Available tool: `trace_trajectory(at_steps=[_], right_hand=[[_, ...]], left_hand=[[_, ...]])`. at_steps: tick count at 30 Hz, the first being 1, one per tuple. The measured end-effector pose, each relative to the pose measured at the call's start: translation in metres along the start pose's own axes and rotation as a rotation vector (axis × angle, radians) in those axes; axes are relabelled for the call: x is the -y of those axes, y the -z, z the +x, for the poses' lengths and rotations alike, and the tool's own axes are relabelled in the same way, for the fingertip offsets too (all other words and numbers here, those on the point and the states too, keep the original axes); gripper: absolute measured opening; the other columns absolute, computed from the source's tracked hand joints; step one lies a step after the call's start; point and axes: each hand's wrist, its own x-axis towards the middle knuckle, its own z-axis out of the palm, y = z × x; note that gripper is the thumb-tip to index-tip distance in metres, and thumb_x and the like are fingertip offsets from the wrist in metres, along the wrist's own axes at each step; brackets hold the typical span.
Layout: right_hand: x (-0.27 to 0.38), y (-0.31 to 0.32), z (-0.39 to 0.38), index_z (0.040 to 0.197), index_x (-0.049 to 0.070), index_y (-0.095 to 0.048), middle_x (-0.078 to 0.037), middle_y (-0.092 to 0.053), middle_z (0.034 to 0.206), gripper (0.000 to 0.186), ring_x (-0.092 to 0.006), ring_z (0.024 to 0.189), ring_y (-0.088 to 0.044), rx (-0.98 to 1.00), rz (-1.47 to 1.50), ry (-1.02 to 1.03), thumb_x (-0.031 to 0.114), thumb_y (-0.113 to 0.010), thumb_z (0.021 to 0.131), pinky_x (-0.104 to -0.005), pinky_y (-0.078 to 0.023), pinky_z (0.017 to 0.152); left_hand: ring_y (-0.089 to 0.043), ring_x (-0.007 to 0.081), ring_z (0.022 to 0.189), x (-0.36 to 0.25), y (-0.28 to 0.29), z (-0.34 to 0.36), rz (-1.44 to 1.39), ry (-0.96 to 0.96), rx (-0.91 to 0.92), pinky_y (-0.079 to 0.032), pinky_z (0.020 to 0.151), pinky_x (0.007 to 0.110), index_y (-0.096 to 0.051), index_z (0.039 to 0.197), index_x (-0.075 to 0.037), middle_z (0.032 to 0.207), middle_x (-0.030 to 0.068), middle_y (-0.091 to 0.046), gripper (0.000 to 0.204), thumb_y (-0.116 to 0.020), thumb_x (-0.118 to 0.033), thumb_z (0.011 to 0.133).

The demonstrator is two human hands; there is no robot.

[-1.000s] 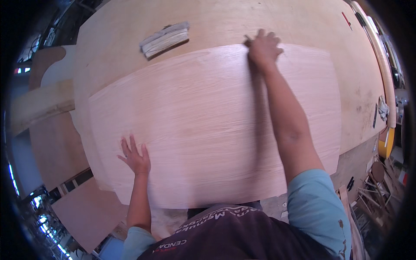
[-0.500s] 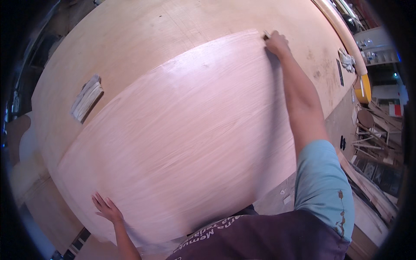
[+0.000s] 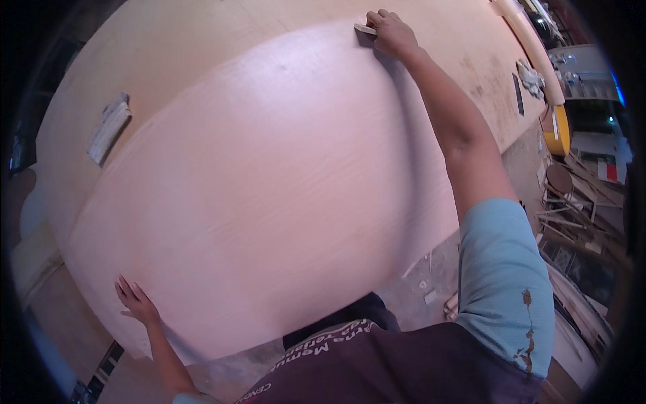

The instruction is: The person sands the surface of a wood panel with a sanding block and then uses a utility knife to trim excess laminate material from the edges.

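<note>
A large, smooth sheet of pale wood (image 3: 269, 175) lies before me, with a bright sheen near its far edge. My right hand (image 3: 393, 35) is at that sheet's far right corner, arm stretched out, fingers closed round a small flat wooden block (image 3: 365, 29). The block's underside is dark or in shadow. At the near left part of the sheet my left hand (image 3: 138, 303) rests flat with fingers spread, holding nothing. Dark shadow from the right arm runs down the sheet's right side.
Beneath is a larger tan board (image 3: 182, 40). On it lie a folded greyish cloth pad (image 3: 110, 128) at the left and a crumpled rag (image 3: 531, 79) beside a dark strip (image 3: 518, 94) at the right. Wood scraps (image 3: 572, 202) and a yellow object (image 3: 557, 131) stand further right.
The whole view has shifted, so the things sit further up and left. My right hand has moved a little left with the block along the far edge. My left hand still lies flat.
</note>
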Motion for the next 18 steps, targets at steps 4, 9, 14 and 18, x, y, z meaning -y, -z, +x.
trace_trajectory(at_steps=[4,9,14,18], right_hand=[[-0.011,0.007,-0.125,0.106,0.014,-0.065,-0.007,-0.065,0.115,0.018,-0.032,0.113,-0.063,0.058,0.066,0.082,0.01,-0.066,0.088,-0.0453,-0.055,0.088],[-0.045,0.041,-0.33,0.1,0.01,-0.065,-0.012,-0.062,0.107,0.016,-0.0345,0.107,-0.062,0.126,0.144,0.14,0.016,-0.067,0.085,-0.0457,-0.051,0.086],[-0.08,0.099,-0.552,0.097,0.013,-0.067,-0.012,-0.059,0.101,0.022,-0.0375,0.1,-0.061,0.259,0.164,0.251,0.011,-0.07,0.075,-0.0498,-0.048,0.08],[-0.061,0.115,-0.639,0.103,0.006,-0.065,-0.015,-0.061,0.096,0.031,-0.0369,0.093,-0.063,0.32,0.375,-0.232,-0.001,-0.067,0.073,-0.0451,-0.051,0.081]], left_hand=[[-0.036,0.0297,0.156,0.006,0.007,-0.003,0.064,0.027,-0.012,-0.003,0.116,0.083,-0.041,0.164,-0.033,0.173,0.0069,-0.031,0.055,-0.037,-0.052,0.113],[-0.032,0.0292,0.158,0.037,-0.005,-0.002,0.164,0.046,-0.024,-0.012,0.115,0.084,-0.039,0.164,-0.034,0.172,0.0088,-0.031,0.054,-0.04,-0.049,0.113],[-0.021,0.0277,0.162,-0.109,0.026,-0.022,0.439,0.087,0.037,-0.015,0.12,0.079,-0.032,0.167,-0.03,0.176,0.0096,-0.019,0.062,-0.048,-0.045,0.109],[-0.018,0.0305,0.163,-0.191,0.032,-0.097,0.132,-0.198,-0.142,-0.011,0.122,0.077,-0.036,0.166,-0.02,0.176,0.0118,-0.021,0.071,-0.058,-0.045,0.103]])
